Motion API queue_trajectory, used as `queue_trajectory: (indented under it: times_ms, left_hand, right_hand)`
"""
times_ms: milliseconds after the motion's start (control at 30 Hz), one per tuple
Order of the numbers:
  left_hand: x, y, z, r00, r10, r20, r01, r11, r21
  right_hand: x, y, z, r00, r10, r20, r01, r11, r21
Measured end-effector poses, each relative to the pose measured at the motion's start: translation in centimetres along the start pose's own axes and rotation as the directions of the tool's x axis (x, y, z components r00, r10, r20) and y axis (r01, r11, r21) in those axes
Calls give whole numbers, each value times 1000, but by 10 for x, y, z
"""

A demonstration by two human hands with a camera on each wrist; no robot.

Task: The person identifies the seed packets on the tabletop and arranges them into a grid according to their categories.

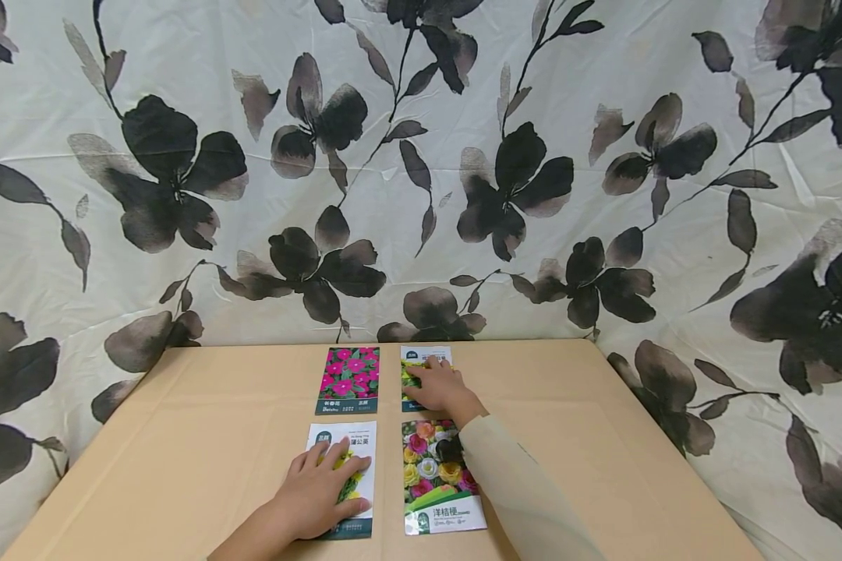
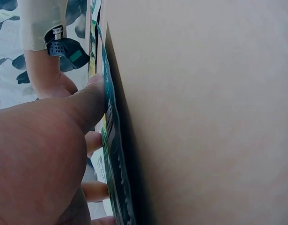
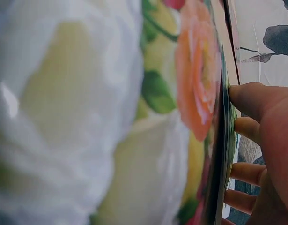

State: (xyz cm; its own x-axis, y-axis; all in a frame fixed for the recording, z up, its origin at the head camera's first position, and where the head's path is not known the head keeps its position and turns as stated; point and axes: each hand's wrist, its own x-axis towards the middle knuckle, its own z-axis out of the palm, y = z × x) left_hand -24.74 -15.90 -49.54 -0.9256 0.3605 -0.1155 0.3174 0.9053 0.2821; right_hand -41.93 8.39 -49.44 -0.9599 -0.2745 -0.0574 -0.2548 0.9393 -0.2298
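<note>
Four flat picture packets would be several; they lie in two columns on the board. My left hand [image 1: 320,491] rests with spread fingers on the near left packet, a white one with yellow flowers [image 1: 362,452]. My right hand [image 1: 443,387] lies over the far right packet [image 1: 414,355], white-topped with yellow and green below, and hides much of it. In the left wrist view the thumb and fingertips touch the packet's face [image 2: 116,164]. The right wrist view has fingertips touching the far packet beyond a large flower-printed packet [image 3: 195,93].
At the far left lies a packet with pink flowers [image 1: 351,378]. Nearer on the right is one with mixed roses [image 1: 435,475], partly under the right wrist. All lie on a tan board [image 1: 238,436], with a floral cloth [image 1: 421,195] behind.
</note>
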Motion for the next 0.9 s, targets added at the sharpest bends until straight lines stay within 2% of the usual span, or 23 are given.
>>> queue_trajectory:
  times_ms: [900]
  left_hand:
    - [2,0,-2,1000,-2,8,2,1000,-23]
  right_hand:
    - [4,-2,-3,999,18,38,-18,1000,1]
